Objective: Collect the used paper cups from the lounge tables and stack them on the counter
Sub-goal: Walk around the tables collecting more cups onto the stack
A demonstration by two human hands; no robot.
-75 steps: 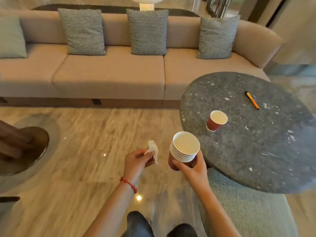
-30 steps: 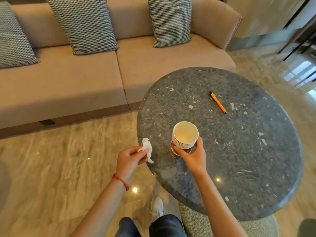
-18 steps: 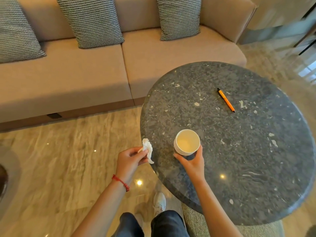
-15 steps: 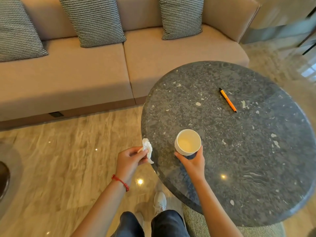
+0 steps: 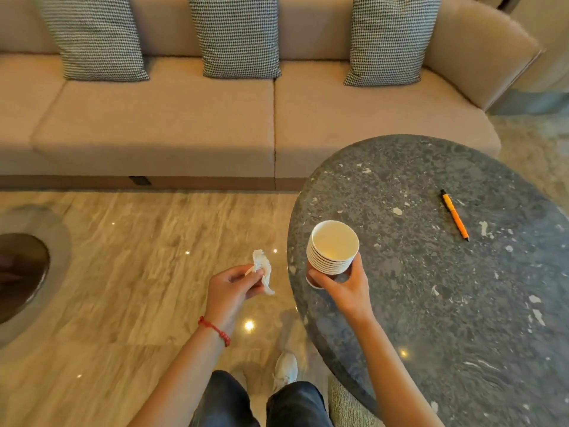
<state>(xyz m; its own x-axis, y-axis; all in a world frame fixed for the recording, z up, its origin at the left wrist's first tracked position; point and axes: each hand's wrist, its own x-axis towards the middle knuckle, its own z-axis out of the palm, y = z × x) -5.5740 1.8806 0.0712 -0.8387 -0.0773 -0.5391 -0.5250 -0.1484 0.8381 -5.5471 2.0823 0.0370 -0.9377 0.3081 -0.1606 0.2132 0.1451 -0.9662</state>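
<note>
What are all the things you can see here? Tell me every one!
stack of paper cups: one stack, red outside and cream inside, held above the near left edge of the table
tissue: one, white, crumpled, pinched in the left hand
pen: one, orange with black ends, lying on the table's far right
table: one, round, dark grey speckled stone, at right
sofa: one, beige, along the back
cushions: three, black-and-white check, leaning on the sofa back
floor: tan, glossy
bracelet: one, red, on the left wrist
shoe: one, white, on the floor
left hand: holds the tissue
right hand: grips the cup stack
</note>
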